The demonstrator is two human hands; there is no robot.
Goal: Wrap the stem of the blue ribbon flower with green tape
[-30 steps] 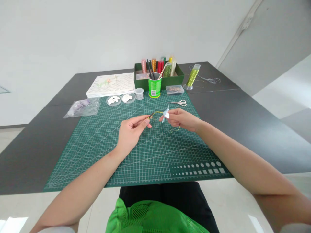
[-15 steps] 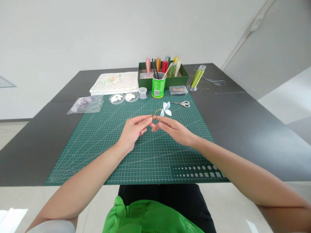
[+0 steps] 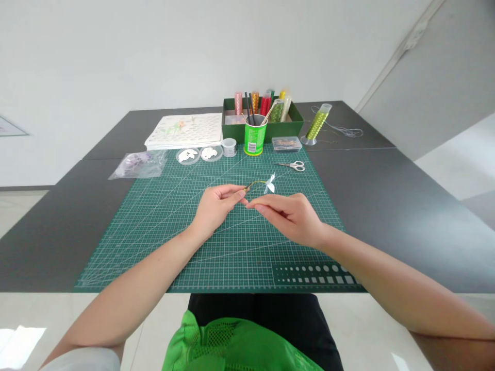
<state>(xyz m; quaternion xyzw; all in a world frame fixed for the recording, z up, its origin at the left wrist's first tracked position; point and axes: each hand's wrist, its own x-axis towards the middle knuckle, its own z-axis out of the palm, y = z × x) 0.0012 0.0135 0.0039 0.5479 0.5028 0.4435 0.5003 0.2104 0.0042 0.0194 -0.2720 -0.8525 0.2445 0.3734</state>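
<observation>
Over the middle of a green cutting mat (image 3: 162, 242), my left hand (image 3: 216, 206) pinches the near end of a thin yellow-green wire stem (image 3: 255, 184). A small pale blue-white paper flower (image 3: 269, 183) sits at the stem's far end, above the mat. My right hand (image 3: 292, 216) is closed in a pinch, its fingertips meeting the left fingertips at the same wire end. What lies between the right fingers is too small to make out.
Small scissors (image 3: 293, 165) lie behind the hands. At the mat's far edge stand a green cup of sticks (image 3: 254, 137), a clear pin box (image 3: 286, 144), two white dishes (image 3: 199, 154), a green box of bead tubes (image 3: 286, 123), a wire spool (image 3: 316, 125), a plastic bag (image 3: 139, 164) and a white pad (image 3: 185, 130).
My right hand let go of the flower and came back to the left fingertips at the wire's near end. The flower now juts free beyond both hands and has turned.
</observation>
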